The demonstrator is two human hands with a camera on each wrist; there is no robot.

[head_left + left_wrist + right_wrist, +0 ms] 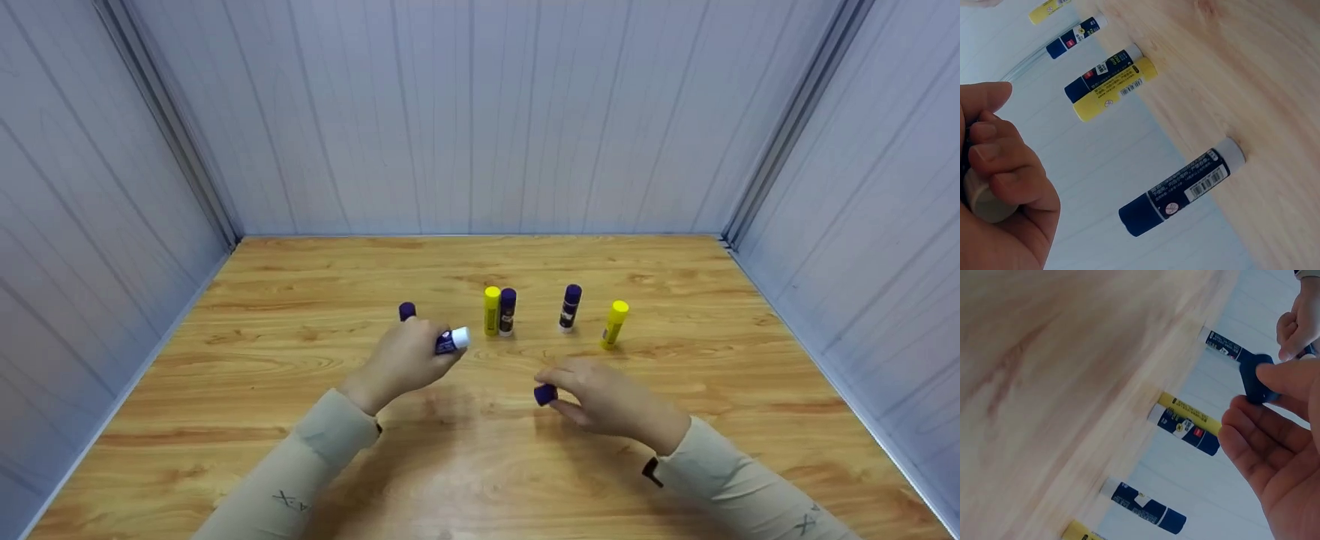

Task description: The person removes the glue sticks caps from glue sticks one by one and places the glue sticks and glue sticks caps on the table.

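My left hand (409, 356) grips a dark blue glue stick (446, 342), its white end (461, 337) sticking out to the right. Most of that tube is hidden by the fingers; in the left wrist view its pale end (991, 202) shows under the curled fingers. To the right and nearer the front, my right hand (611, 397) pinches a small dark blue cap (545, 394) between thumb and fingers. The right wrist view shows this cap (1256, 378) too. Just beyond the left hand stands another blue glue stick (407, 310), partly covered by the hand.
A yellow glue stick (491, 311) and a blue one (507, 312) stand side by side beyond the hands. Farther right stand a blue glue stick (570, 307) and a slightly nearer yellow one (615, 324). Pale panel walls (480, 120) enclose the wooden table (300, 262) at back and sides.
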